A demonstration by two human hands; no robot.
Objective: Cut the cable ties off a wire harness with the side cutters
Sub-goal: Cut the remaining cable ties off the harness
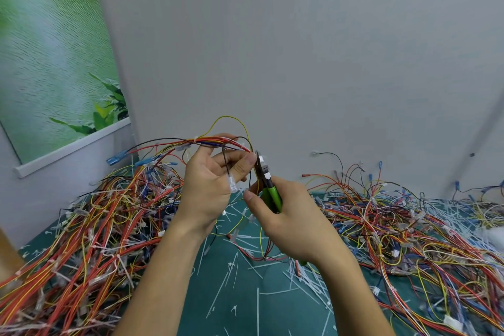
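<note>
My left hand [210, 180] holds a wire harness [215, 141] of red, yellow and blue wires up above the table, fingers curled round the bundle. A white cable tie [195, 139] rings the bundle near my fingertips. My right hand [283, 215] grips the green-handled side cutters [268, 188], jaws pointing up. The cutter tips [258, 157] sit against the harness right beside my left fingertips. A white connector [232, 182] hangs on a dark wire in front of my left palm.
A green cutting mat [234, 305] is strewn with cut white tie pieces. A large heap of tied harnesses [90, 226] lies at the left. Another tangle of wires [409, 229] spreads on the right. A grey wall stands close behind; a green poster [54, 49] hangs at upper left.
</note>
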